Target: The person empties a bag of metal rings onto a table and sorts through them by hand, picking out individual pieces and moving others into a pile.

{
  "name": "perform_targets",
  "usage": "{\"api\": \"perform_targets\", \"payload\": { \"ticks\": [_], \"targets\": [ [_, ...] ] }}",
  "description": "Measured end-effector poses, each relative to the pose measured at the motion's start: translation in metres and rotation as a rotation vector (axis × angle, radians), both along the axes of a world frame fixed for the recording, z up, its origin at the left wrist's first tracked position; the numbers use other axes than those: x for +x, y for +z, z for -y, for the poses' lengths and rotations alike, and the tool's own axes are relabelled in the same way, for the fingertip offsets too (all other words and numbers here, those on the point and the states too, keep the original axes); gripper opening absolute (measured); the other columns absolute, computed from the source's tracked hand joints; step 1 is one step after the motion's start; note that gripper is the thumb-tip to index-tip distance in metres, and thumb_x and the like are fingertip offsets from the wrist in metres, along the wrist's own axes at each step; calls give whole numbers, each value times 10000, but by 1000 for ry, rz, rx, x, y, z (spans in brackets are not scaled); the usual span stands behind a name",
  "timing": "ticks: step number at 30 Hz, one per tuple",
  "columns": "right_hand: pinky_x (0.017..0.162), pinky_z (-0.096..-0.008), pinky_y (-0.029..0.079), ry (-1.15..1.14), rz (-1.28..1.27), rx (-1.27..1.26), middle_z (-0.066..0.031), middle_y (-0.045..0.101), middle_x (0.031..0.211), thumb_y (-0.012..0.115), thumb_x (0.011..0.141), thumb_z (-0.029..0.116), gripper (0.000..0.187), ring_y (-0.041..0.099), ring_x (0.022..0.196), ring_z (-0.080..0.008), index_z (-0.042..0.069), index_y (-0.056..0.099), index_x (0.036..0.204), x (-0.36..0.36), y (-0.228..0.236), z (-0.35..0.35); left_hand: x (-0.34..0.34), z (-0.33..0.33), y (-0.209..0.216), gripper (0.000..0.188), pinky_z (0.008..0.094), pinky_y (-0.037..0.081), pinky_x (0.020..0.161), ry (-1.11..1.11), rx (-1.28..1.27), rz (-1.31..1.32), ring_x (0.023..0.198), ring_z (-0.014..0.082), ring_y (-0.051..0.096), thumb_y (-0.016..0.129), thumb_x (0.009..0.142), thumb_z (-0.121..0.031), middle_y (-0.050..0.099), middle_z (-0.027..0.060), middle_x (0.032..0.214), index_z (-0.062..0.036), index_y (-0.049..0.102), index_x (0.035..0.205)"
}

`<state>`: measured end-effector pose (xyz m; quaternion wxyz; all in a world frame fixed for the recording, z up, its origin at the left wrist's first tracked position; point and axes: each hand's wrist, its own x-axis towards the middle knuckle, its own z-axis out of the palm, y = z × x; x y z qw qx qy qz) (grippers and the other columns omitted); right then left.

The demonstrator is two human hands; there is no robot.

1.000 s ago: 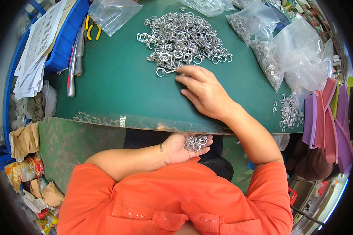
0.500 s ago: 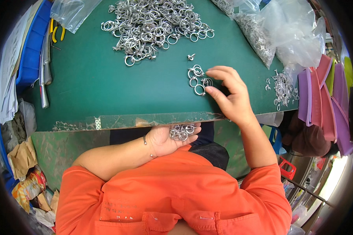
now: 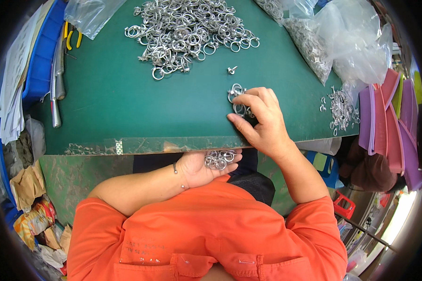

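Observation:
Palm up below the table's front edge, my left hand (image 3: 195, 168) cradles a small heap of silver rings (image 3: 216, 160). My right hand (image 3: 262, 119) is over a little group of rings (image 3: 237, 92) on the green tabletop. Its fingers are curved, with the thumb apart from them, and they hide part of this group. One ring (image 3: 232, 70) lies alone just beyond. Farther back is a large pile of silver rings (image 3: 187, 35).
Clear plastic bags (image 3: 347, 37) of metal pieces stand at the far right, near scattered small pieces (image 3: 342, 110). Purple and pink trays (image 3: 384, 126) hang over the right side. At left are yellow-handled pliers (image 3: 71, 38), metal tools (image 3: 55, 98) and a blue bin (image 3: 40, 56).
My right hand has moved left from beside the small group of rings to over it, now covering some of them. My left hand stays about where it was, still bearing its rings.

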<state>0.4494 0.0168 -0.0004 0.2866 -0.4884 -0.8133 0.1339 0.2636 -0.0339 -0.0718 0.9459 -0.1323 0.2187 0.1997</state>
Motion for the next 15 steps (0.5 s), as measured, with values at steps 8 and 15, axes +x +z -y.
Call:
{"api": "perform_targets", "payload": {
  "ticks": [8, 15],
  "targets": [
    [801, -375, 451, -111, -204, -128, -133, 557, 957, 644, 726, -7, 269, 540, 896, -302, 16, 619, 993, -1, 2, -3, 2, 1, -1, 319, 380, 570, 835, 9, -5, -14, 1000, 257, 654, 504, 982, -252, 661, 134, 1078, 3, 597, 1149],
    [940, -397, 435, -69, -225, -79, -181, 569, 1144, 619, 792, 59, 310, 532, 1094, -354, 19, 626, 1099, -1, 6, -17, 0, -1, 2, 322, 412, 529, 919, 8, -18, -11, 1062, 269, 626, 512, 975, -235, 642, 143, 1140, 9, 587, 1171]
  ]
}}
